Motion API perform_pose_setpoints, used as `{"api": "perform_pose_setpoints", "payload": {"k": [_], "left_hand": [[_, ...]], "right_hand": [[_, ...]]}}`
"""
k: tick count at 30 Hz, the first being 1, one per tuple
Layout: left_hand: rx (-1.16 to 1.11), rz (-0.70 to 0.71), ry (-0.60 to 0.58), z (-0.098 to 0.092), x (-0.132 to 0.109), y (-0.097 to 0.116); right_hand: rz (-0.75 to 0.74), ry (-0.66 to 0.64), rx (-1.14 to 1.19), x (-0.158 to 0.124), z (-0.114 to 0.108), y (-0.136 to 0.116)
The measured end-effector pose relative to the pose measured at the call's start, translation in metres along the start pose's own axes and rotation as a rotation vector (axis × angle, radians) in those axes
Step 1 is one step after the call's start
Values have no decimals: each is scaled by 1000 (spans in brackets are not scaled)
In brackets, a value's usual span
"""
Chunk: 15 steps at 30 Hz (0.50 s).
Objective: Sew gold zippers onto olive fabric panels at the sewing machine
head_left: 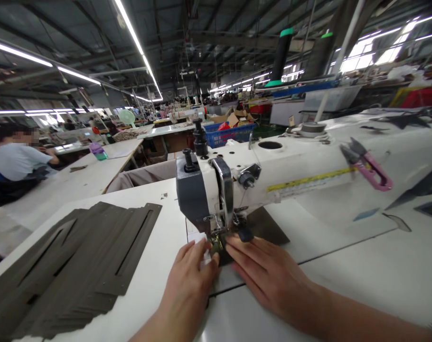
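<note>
The dark olive-brown fabric panel [269, 227] lies flat under the head of the white sewing machine [201, 194], directly ahead of both hands and running off to the far right. The relation that matters is at the needle area: the panel's near end sits between the 2 hands, while its larger visible part reaches out beyond the right hand [278, 273]. Its long axis seems to slant from near left to far right, though the fingers and the machine head cover too much of it to be certain.

The right hand is nearer to the panel's main spread. It rests flat, fingers straight and side by side, tips beside the presser foot [218, 232]. The left hand [187, 282] comes in from the other side, its thumb and forefinger bent toward each other; whether they pinch anything, I cannot tell. The 2 hands are apart, with fingertips close on either side of a small brassy-looking piece [218, 243] at the foot, too blurred to identify.

To the left, a fanned stack of slotted fabric panels [91, 266] lies on the white desk [150, 280], nearer to the left hand, with bare surface between. Its slots slant from near left to far right.
</note>
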<state>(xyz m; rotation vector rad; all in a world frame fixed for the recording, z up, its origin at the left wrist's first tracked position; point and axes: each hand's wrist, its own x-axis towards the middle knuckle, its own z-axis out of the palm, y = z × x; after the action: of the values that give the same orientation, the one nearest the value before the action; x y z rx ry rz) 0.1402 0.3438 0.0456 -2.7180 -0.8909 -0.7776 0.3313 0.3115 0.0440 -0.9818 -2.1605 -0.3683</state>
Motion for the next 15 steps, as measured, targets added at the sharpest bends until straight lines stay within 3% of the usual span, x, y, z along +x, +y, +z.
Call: {"api": "perform_pose_setpoints", "payload": {"k": [6,15], "left_hand": [[-20,21,7,7,-3,-3],[35,50,-26,11,7,-12]], "right_hand": [[27,-87,150,5,16,9],[62,-131,258,11,23,19]]}}
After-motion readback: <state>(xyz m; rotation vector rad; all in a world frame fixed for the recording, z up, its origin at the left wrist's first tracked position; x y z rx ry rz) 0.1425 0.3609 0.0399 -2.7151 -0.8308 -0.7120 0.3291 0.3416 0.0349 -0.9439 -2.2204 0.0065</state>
